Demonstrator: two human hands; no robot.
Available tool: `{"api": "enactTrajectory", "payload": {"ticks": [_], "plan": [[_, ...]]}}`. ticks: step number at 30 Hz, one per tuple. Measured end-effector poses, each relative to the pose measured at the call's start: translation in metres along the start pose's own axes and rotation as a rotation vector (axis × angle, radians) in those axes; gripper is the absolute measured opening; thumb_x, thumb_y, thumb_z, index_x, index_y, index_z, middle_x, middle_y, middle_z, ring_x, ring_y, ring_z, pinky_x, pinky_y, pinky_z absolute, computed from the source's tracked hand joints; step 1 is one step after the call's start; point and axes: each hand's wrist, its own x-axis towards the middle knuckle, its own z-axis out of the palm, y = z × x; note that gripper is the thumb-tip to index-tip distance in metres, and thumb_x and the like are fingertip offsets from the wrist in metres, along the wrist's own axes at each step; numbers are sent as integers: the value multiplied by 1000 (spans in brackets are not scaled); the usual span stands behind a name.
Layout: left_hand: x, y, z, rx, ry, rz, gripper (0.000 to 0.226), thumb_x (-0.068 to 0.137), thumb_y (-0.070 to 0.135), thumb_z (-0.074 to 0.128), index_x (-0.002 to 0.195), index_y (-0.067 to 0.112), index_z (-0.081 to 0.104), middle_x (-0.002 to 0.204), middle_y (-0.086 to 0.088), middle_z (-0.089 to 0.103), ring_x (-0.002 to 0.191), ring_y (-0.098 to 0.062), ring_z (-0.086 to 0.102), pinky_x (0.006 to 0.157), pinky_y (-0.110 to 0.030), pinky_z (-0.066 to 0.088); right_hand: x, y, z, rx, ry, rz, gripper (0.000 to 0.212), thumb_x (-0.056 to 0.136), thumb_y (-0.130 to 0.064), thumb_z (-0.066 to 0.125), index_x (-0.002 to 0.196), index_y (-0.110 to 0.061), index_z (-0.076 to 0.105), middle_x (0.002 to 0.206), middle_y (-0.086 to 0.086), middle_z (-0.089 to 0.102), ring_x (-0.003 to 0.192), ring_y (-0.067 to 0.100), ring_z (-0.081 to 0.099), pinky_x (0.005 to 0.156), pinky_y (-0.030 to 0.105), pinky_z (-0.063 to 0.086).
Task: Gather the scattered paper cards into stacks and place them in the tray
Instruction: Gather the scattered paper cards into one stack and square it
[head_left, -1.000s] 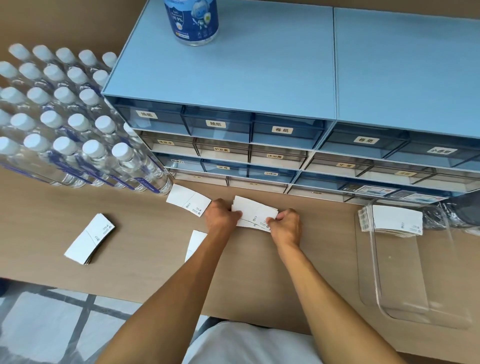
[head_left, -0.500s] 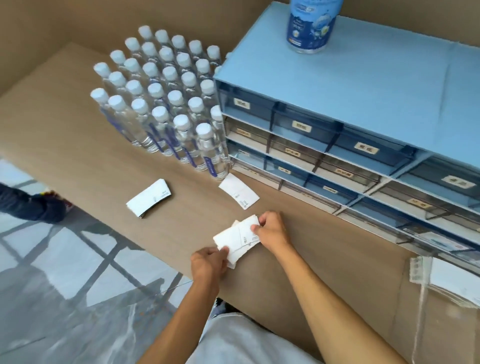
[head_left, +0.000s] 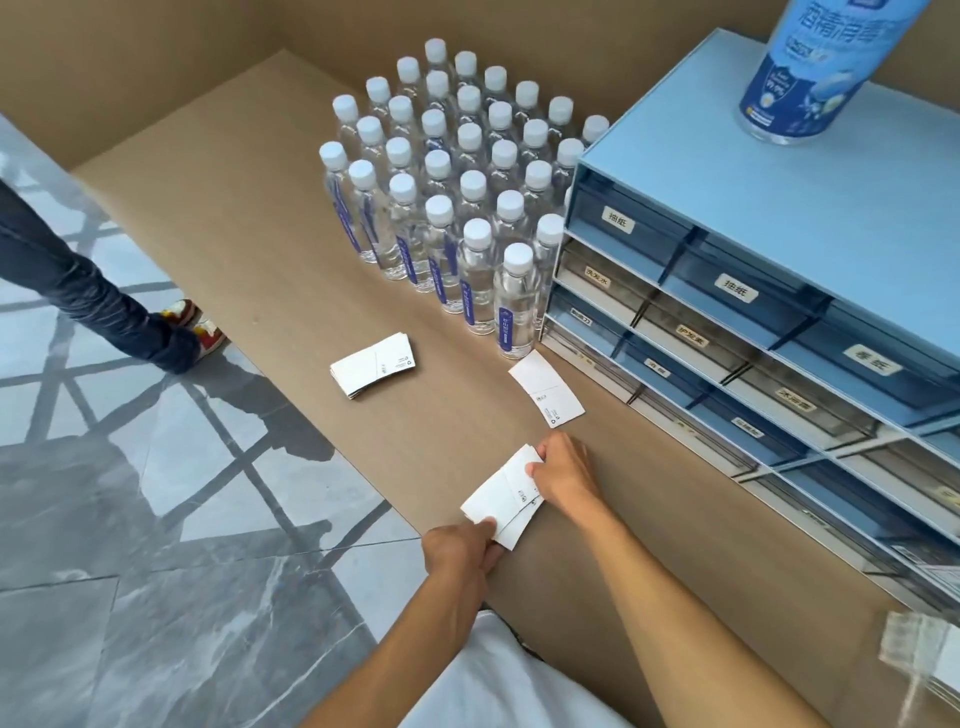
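Observation:
A loose bunch of white paper cards (head_left: 503, 493) lies near the table's front edge. My left hand (head_left: 460, 551) pinches its near end and my right hand (head_left: 563, 475) holds its far end. A single white card (head_left: 545, 388) lies flat just beyond, close to the drawer cabinet. Further left on the table sits a small neat stack of cards (head_left: 373, 365). The clear tray (head_left: 924, 660) shows only as a blurred corner at the lower right, with white cards inside it.
Several water bottles (head_left: 457, 187) stand in a block at the back of the brown table (head_left: 260, 218). A blue drawer cabinet (head_left: 769, 291) fills the right side, with a blue-white canister (head_left: 810, 67) on top. Another person's leg and shoes (head_left: 171, 332) stand on the floor at left.
The view has swung left, so the tray has slid to the lower right corner. Both hands drew the bunch of cards toward the table's front edge and now hold it at opposite ends.

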Motion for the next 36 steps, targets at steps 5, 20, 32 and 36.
{"api": "enactTrajectory", "payload": {"ticks": [5,20,32,36], "plan": [[5,-2,2,-24,-5,-10,20,77,-9,75,95,-11,65,77,-17,65,64,-27,65,71,-41,62,-1,1,2,33,23,27,7,81,-13,64,83,-13,57,106,13,68,102,34,61,84,35,50],[25,61,39,473,-68,491,8,79,7,72,80,11,64,78,-7,70,69,-23,63,65,-30,53,2,22,7,572,155,389,35,75,-10,73,51,-17,49,53,-6,57,44,8,51,41,17,37],[41,131,121,862,-250,810,14,71,19,73,69,11,63,85,-20,72,86,-38,67,78,-42,57,34,4,-5,961,424,642,19,73,-15,77,68,-1,67,76,13,73,63,22,66,58,23,46],[42,130,125,832,-246,786,17,73,16,67,64,2,65,64,-10,65,67,-30,59,63,-33,48,44,-3,-7,1031,461,696,20,71,-13,78,63,-5,61,71,11,66,45,16,52,46,16,37]]}}
